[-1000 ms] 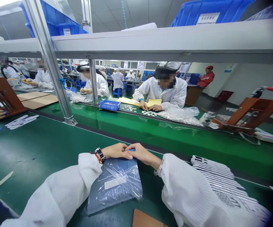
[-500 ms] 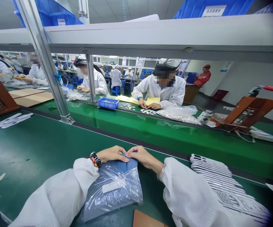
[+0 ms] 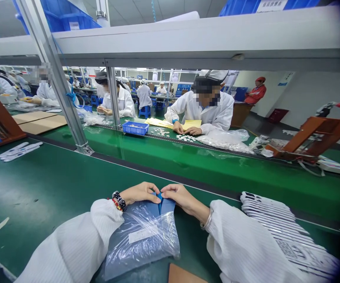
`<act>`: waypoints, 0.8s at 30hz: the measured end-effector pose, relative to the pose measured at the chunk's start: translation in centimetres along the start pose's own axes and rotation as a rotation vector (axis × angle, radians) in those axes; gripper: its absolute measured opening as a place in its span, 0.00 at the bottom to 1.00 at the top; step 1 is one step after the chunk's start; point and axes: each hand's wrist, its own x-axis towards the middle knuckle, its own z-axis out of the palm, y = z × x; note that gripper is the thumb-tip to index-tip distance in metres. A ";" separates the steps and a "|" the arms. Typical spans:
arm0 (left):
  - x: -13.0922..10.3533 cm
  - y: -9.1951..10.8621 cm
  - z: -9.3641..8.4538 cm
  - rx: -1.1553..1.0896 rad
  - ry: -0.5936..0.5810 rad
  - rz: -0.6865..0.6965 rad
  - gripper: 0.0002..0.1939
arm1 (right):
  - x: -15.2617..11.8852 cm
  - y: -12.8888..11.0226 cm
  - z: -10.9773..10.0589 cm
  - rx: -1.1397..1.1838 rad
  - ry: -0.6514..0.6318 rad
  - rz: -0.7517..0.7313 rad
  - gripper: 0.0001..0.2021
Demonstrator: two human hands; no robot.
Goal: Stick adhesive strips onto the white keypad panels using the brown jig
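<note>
1. Currently, a clear plastic bag (image 3: pixel 142 251) with a blue sheet (image 3: pixel 167 206) is laid on the green table (image 3: pixel 55 177), in front of the wearer and between the two white sleeves.

2. The far edge of the blue sheet is met by both hands. Its left part is pinched by the left hand (image 3: pixel 139 193), with thumb and forefinger nearly closed; its right part is pinched by the right hand (image 3: pixel 180 196), with the fingertips drawn together just as narrowly. How firmly it is gripped cannot be told.

3. Between the two sets of fingertips, which are set just beside each other, a narrow wedge-shaped opening is formed. It is pointed from the fingers back toward the wearer and toward the white label (image 3: pixel 143 234).

4. From the fingers, the bulk of the bag is stretched toward the wearer, slanted a little to the left. Which of its sides is longer cannot be told surely. Neither hand is clearly nearer: the opening is flanked by one on each side.

5. Beyond the right sleeve, a row of white strips (image 3: pixel 271 212) is spread. Near the bag's near right corner, a brown board (image 3: pixel 184 275) is partly shown.
</note>
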 end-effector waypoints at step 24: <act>0.1 -0.7 1.7 0.229 0.291 0.059 0.08 | 1.2 0.7 0.2 0.151 -0.227 -0.018 0.17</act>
